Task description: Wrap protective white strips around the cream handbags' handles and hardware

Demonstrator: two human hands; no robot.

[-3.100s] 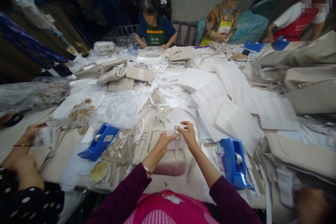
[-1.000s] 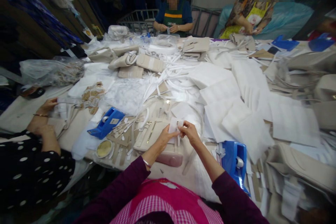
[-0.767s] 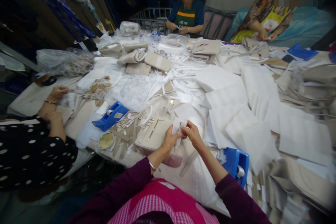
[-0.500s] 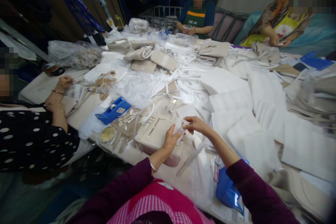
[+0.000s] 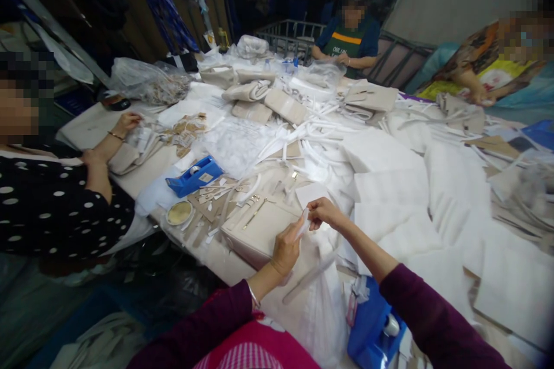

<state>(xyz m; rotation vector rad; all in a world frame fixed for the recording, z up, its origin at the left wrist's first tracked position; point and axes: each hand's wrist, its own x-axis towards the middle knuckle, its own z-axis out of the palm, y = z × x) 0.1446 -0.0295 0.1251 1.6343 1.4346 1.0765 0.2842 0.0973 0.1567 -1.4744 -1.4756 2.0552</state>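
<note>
A small white piece of wrapping, thin like foam or paper, is held between my two hands. My left hand has its fingers closed around its lower part. At its upper edge my right hand pinches with thumb and fingertips; what lies inside the wrapping is hidden. Just beneath and left of my hands a cream handbag lies on the table, its gold zip facing up. My left wrist hides part of the bag's near side. A pale strap lies to the right of the bag.
Blue tape dispensers stand left and near my right forearm. White foam sheets pile up at right. Folded beige bags lie farther back. A co-worker's hand is at left; two other people work across the table.
The white wrapping now stands more edge-on, and both hands have turned with it. My view has shifted, so the table's things sit slightly differently in the picture.
</note>
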